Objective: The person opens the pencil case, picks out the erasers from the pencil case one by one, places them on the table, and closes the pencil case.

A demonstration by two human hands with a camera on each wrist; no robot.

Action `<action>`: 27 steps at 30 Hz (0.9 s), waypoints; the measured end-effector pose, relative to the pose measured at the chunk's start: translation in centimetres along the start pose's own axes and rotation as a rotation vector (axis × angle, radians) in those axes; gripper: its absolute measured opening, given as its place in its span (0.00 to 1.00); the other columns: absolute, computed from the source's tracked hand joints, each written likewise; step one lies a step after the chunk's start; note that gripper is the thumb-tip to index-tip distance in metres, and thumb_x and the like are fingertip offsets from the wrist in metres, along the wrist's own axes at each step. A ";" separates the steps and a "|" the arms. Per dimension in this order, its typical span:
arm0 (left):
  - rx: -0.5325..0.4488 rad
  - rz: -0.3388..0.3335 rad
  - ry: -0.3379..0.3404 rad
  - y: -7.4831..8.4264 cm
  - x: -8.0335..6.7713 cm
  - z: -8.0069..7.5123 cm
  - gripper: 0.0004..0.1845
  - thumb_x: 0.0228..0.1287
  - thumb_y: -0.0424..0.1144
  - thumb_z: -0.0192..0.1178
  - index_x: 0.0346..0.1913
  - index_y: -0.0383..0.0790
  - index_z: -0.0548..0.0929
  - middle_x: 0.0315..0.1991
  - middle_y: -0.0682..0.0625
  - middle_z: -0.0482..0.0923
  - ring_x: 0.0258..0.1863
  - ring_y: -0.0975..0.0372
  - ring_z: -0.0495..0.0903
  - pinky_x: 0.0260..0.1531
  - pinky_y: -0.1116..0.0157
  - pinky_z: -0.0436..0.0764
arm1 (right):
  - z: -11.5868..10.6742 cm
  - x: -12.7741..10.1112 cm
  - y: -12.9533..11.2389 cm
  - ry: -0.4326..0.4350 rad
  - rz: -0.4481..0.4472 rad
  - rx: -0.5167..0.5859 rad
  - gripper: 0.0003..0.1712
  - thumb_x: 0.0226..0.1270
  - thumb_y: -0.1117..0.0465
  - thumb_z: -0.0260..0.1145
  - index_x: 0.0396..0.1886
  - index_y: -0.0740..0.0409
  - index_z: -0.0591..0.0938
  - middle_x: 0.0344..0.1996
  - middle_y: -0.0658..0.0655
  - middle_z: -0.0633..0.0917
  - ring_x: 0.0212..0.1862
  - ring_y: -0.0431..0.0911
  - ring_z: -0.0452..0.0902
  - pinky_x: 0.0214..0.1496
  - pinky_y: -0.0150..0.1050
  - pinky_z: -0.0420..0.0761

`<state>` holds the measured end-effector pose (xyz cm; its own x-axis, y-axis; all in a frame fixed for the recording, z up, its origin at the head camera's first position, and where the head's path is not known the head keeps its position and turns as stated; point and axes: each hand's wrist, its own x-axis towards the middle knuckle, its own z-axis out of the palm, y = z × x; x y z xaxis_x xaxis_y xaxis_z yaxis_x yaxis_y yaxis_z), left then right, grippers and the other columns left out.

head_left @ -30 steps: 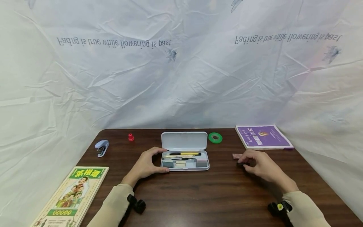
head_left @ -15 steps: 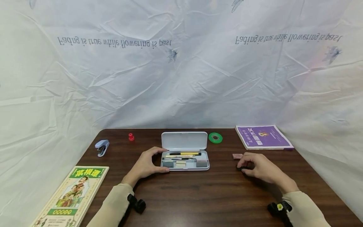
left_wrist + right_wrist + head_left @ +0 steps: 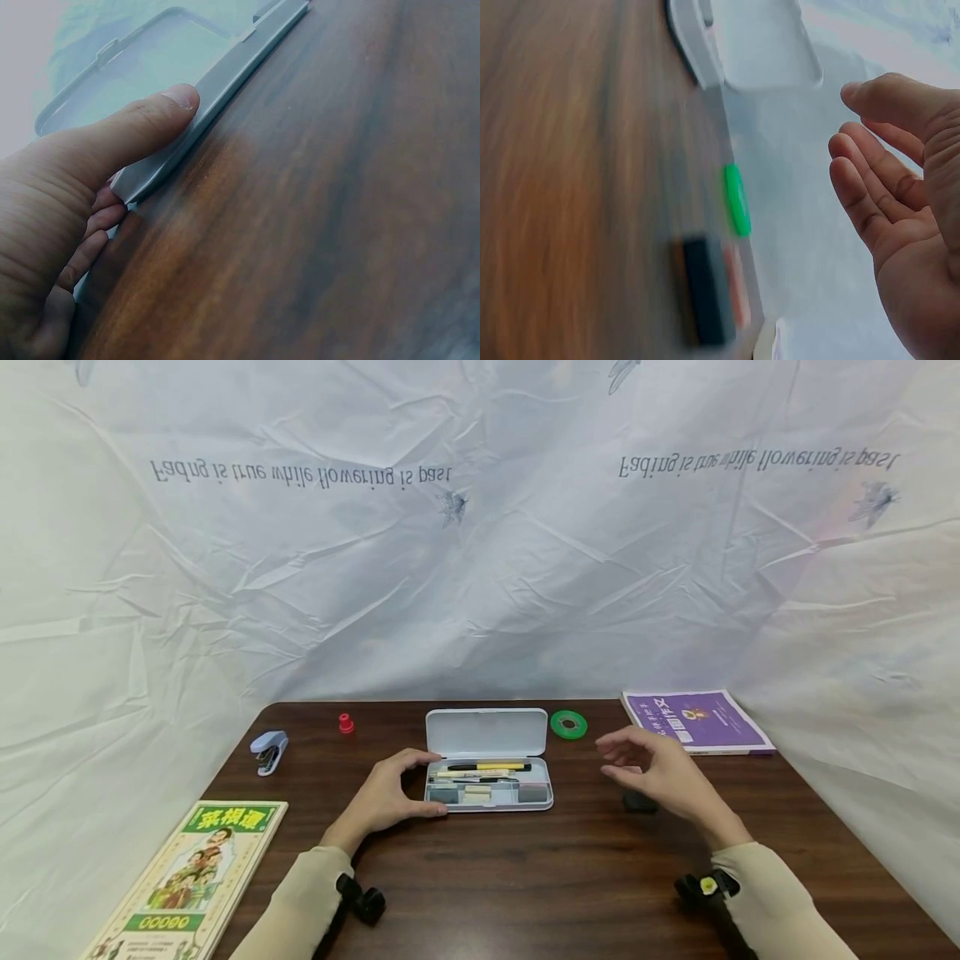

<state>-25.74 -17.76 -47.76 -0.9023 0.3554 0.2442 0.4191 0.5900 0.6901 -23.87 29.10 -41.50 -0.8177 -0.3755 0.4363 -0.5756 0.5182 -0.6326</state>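
My left hand [image 3: 386,793] grips the left end of an open white pencil case [image 3: 487,732], thumb on the front wall and fingers round the far corner. In the left wrist view the thumb [image 3: 150,124] presses the side of the case. Inside lie a yellow and black pen [image 3: 491,767], other slim pens, small cream blocks [image 3: 477,793] and a dark grey block [image 3: 444,795]. My right hand [image 3: 660,772] is raised with nothing in its loosely bent fingers. A black block [image 3: 707,292] lies on the table below it, beside a pink block [image 3: 737,285].
A green ring-shaped roll [image 3: 569,724] lies right of the case lid. At the back right is a purple book [image 3: 697,722]. To the left are a red cap-like piece [image 3: 346,723], a blue stapler [image 3: 269,752] and a green and cream book [image 3: 195,877]. A white curtain hangs behind the table.
My right hand has let go of the black block, risen and moved slightly left and away from me. The black block stays on the table. The left hand and the case have not moved.
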 end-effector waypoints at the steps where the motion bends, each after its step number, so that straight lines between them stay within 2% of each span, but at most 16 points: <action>1: 0.000 0.001 0.000 0.0 0.0 0.0 0.45 0.50 0.63 0.89 0.72 0.56 0.86 0.69 0.55 0.83 0.72 0.52 0.79 0.73 0.41 0.77 | 0.3 0.4 -0.2 -0.001 -0.004 0.013 0.20 0.68 0.69 0.83 0.57 0.52 0.90 0.46 0.52 0.91 0.45 0.41 0.89 0.49 0.34 0.89; 8: 0.000 0.019 0.006 -0.2 0.0 0.1 0.44 0.51 0.63 0.89 0.71 0.55 0.86 0.69 0.55 0.84 0.72 0.52 0.80 0.72 0.41 0.78 | 2.8 3.1 -1.9 -0.036 -0.061 0.103 0.21 0.68 0.70 0.83 0.57 0.54 0.90 0.48 0.55 0.92 0.46 0.45 0.90 0.50 0.38 0.90; 13: -0.009 0.019 0.007 -0.2 0.0 0.0 0.44 0.50 0.62 0.89 0.71 0.55 0.86 0.68 0.56 0.84 0.72 0.53 0.80 0.73 0.42 0.77 | 4.2 4.4 -3.1 -0.055 -0.068 0.111 0.20 0.68 0.69 0.83 0.58 0.56 0.91 0.48 0.58 0.93 0.45 0.44 0.89 0.49 0.39 0.90; 17: -0.011 0.022 0.003 -0.1 0.1 0.0 0.44 0.50 0.62 0.89 0.71 0.55 0.86 0.68 0.56 0.84 0.72 0.53 0.80 0.73 0.42 0.78 | 4.9 4.9 -3.8 -0.089 -0.090 0.107 0.20 0.68 0.70 0.82 0.57 0.53 0.91 0.47 0.57 0.92 0.45 0.44 0.89 0.48 0.40 0.90; 20: -0.010 0.024 0.003 -0.2 0.1 0.0 0.44 0.50 0.63 0.89 0.71 0.55 0.86 0.68 0.56 0.84 0.72 0.53 0.80 0.73 0.42 0.78 | 5.5 4.9 -3.9 -0.138 -0.111 0.087 0.19 0.69 0.70 0.82 0.56 0.53 0.91 0.46 0.57 0.91 0.45 0.44 0.89 0.48 0.41 0.91; 22: -0.011 0.022 0.004 -0.2 0.1 0.0 0.44 0.49 0.63 0.89 0.71 0.55 0.86 0.68 0.56 0.84 0.71 0.53 0.80 0.73 0.42 0.78 | 5.9 4.8 -3.8 -0.182 -0.108 0.071 0.17 0.69 0.69 0.82 0.55 0.53 0.91 0.46 0.59 0.91 0.46 0.44 0.88 0.49 0.41 0.91; 27: -0.006 0.018 0.005 -0.2 0.1 0.0 0.44 0.50 0.62 0.89 0.70 0.55 0.86 0.68 0.55 0.84 0.71 0.53 0.80 0.72 0.42 0.78 | 6.6 4.6 -3.5 -0.301 -0.086 0.003 0.14 0.71 0.70 0.80 0.54 0.56 0.92 0.46 0.56 0.90 0.45 0.42 0.86 0.48 0.44 0.91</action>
<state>-25.89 -17.86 -47.93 -0.8952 0.3618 0.2601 0.4345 0.5792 0.6898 -25.58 20.49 -41.51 -0.7256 -0.6287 0.2797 -0.6420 0.4723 -0.6039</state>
